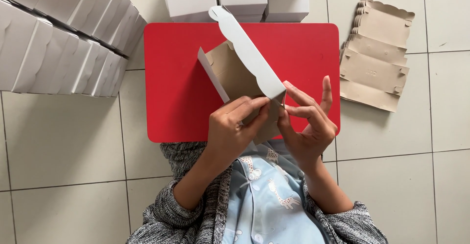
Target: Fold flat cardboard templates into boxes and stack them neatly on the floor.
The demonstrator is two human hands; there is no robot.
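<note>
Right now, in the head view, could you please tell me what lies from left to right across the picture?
Row of folded white boxes → left hand → half-folded box over the red board → right hand → stack of flat brown box blanks.

The scene is bright and evenly lit by soft, diffuse light, daylight by its look; no hard-edged shadows fall anywhere; the red board casts only a faint, blurred shadow on the tiles at its near edge; the hands throw a weak shadow on the box they hold. The white boxes at far left are close to overexposed, their folds shown by pale grey shading only; the tiles carry a mild sheen without glare spots. Focus is sharp throughout; no motion blur on the fingers; tile lines bow slightly toward the left edge.
</note>
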